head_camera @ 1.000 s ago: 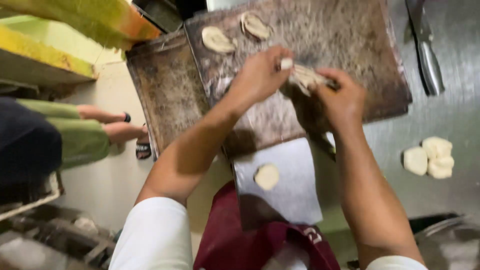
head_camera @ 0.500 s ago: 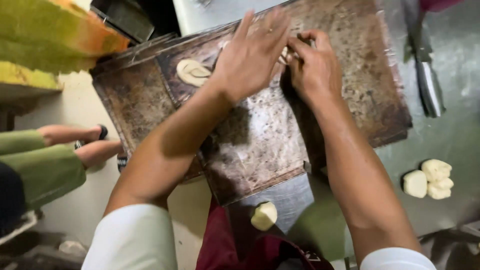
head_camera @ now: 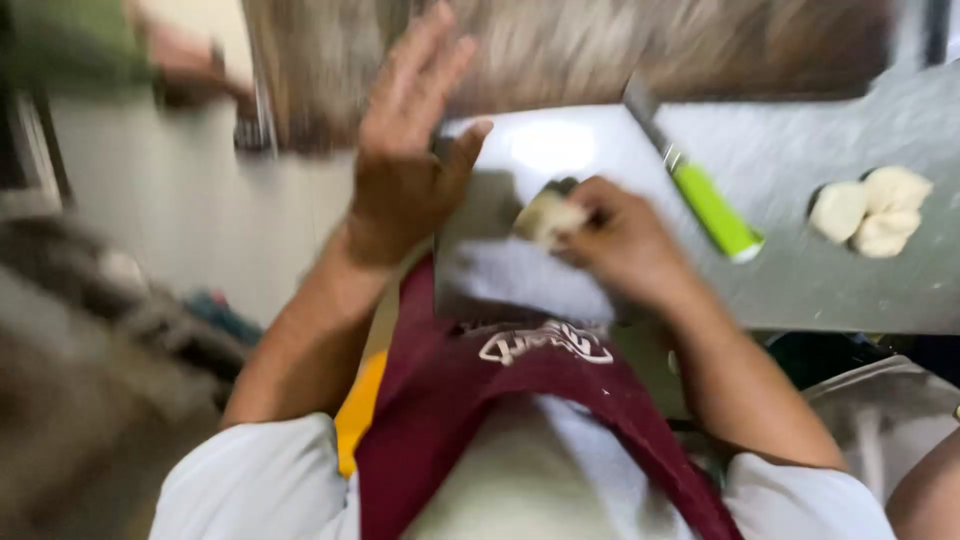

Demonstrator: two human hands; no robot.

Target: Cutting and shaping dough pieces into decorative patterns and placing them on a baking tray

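My right hand point(head_camera: 625, 240) pinches a small pale dough piece point(head_camera: 545, 215) that lies on a white floured patch point(head_camera: 540, 150) at the near edge of the steel counter. My left hand point(head_camera: 405, 150) hovers just left of it with fingers spread and thumb over the white patch, holding nothing. A dark, worn baking tray point(head_camera: 600, 50) lies beyond both hands, blurred by motion. A knife with a green handle point(head_camera: 712, 208) rests on the counter right of my right hand.
A cluster of pale dough pieces point(head_camera: 870, 210) sits on the steel counter point(head_camera: 830, 290) at the right. Another person's green sleeve and hand point(head_camera: 150, 50) show at the top left over a pale floor. My maroon apron fills the bottom centre.
Both hands came back from the far part of the baking tray to the near counter edge. My right hand closed on the dough piece there; the view tilted down and blurred.
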